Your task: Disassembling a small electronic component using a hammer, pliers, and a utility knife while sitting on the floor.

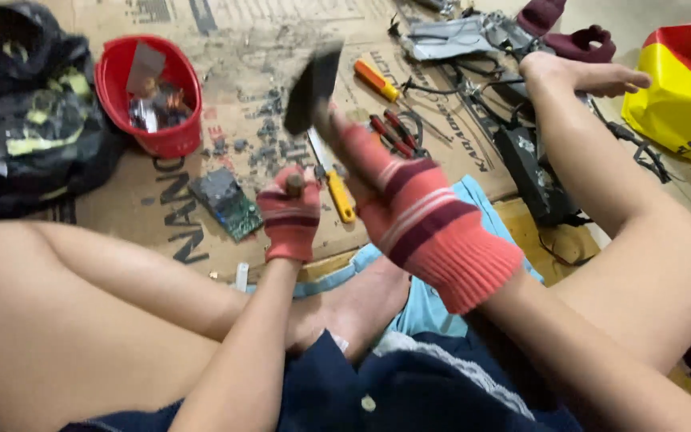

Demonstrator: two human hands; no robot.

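Both my hands wear red striped knit gloves. My right hand [417, 208] is raised and grips the handle of a hammer [312, 88], whose dark head is blurred above the cardboard. My left hand [289, 216] is closed around a small upright tool with a round brownish top [293, 184], held on the cardboard just below the hammer head. A green circuit board [225, 204] lies to the left of my left hand. A yellow-handled screwdriver [331, 180] lies between my two hands.
A red bowl [161, 136] of small scrap parts stands at the back left beside a dark bag [25, 112]. An orange screwdriver [376, 80], red-handled pliers [393, 132], stripped electronics [521, 152] and a yellow bag [681, 88] lie to the right. My bare legs flank the cardboard.
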